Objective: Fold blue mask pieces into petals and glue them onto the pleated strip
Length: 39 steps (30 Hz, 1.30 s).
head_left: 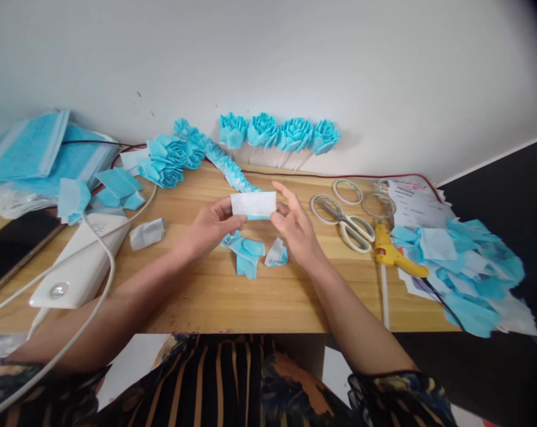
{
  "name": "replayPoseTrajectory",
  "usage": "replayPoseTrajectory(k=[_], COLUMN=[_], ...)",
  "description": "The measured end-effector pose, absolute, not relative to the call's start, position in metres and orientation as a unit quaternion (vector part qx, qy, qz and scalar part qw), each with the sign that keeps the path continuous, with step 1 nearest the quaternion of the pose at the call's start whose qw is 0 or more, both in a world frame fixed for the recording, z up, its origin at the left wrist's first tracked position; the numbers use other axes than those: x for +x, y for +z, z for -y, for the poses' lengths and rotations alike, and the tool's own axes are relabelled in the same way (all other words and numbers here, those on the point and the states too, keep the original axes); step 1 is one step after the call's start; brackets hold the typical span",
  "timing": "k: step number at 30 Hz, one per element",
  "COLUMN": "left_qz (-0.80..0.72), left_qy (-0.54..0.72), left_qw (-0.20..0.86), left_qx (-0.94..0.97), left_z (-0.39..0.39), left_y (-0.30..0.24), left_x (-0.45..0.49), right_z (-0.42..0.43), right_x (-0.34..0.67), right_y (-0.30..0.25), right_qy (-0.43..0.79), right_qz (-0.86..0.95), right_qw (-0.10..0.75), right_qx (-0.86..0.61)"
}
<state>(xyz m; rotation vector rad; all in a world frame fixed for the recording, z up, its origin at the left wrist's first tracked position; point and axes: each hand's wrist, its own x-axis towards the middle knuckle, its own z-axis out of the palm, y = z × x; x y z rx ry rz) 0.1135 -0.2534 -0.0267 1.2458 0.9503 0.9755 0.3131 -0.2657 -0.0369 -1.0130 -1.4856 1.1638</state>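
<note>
Both hands hold a small white rectangular strip of fabric [253, 203] above the wooden table [215, 296]. My left hand [213, 225] pinches its left end and my right hand [295, 228] pinches its right end. Just under the hands lie small folded blue pieces [247, 252] and a white and blue scrap [277, 254]. A chain of folded blue petals [226, 166] runs from the hands toward the wall.
Blue fabric roses [280, 133] stand along the wall. Scissors [344, 222], a yellow glue gun [395, 255] and blue scraps [468, 273] lie to the right. At left are a white device with cable [79, 261], a phone [10, 246] and stacked blue masks [37, 151].
</note>
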Motion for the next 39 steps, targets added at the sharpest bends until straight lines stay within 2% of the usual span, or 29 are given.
replayPoseTrajectory(k=[6,12,17,21,25,29,39], left_qz=[-0.392,-0.384,-0.381,-0.398,-0.437,-0.443,-0.432], left_qy=[0.406,0.451,0.490,0.413,0.359,0.400,0.447], left_qw=[0.577,0.577,0.589,0.613,0.572,0.556,0.613], left_qx=[0.591,0.563,0.517,0.543,0.594,0.579,0.488], left_z=[0.254,0.253,0.256,0.259,0.260,0.258,0.251], left_y=[-0.029,-0.031,-0.026,-0.024,-0.023,-0.027,-0.036], left_x=[0.115,0.116,0.116,0.117,0.117,0.115,0.112], right_z=[0.266,0.268,0.267,0.267,0.268,0.268,0.266], right_x=[0.311,0.311,0.311,0.311,0.309,0.308,0.313], right_y=[-0.040,-0.034,-0.036,-0.038,-0.039,-0.042,-0.036], right_qy=[0.464,0.445,0.410,0.410,0.417,0.421,0.430], right_qz=[0.614,0.627,0.626,0.615,0.619,0.620,0.614], right_qw=[0.446,0.431,0.463,0.494,0.481,0.472,0.484], right_qx=[-0.458,-0.472,-0.475,-0.459,-0.460,-0.465,-0.452])
